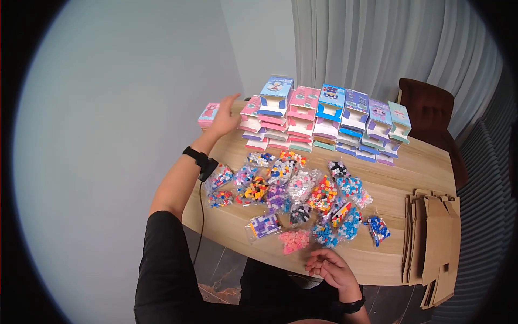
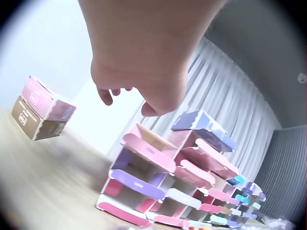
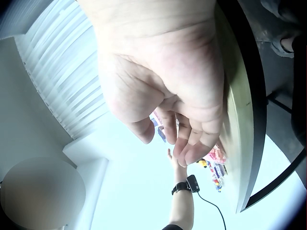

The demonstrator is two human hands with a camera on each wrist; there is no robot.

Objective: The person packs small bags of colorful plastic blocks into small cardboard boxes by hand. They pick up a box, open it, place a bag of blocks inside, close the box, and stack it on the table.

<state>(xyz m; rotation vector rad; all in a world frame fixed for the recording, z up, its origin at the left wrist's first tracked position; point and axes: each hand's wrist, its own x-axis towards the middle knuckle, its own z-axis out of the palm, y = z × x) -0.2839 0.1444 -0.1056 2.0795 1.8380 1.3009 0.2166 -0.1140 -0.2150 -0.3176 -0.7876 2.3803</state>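
My left hand (image 1: 225, 120) reaches over the far left of the table, between a pink box (image 1: 209, 114) and the left end of a stack of open boxes (image 1: 302, 102). Nothing shows in its fingers, and in the left wrist view it hovers above the stack's left column. Close to the table's near edge, my right hand (image 1: 334, 268) hangs palm up with loosely bent fingers and holds nothing. Just beyond it lie clear bags of small coloured bricks, among them a pink bag (image 1: 294, 241) and a blue bag (image 1: 325, 235).
Several more brick bags (image 1: 304, 184) cover the middle of the table (image 1: 426, 162). Flattened brown cartons (image 1: 440, 237) lean at the right edge. A brown chair (image 1: 429, 105) stands behind. In the left wrist view, the pink box (image 2: 48, 99) rests on a brown box (image 2: 36, 123).
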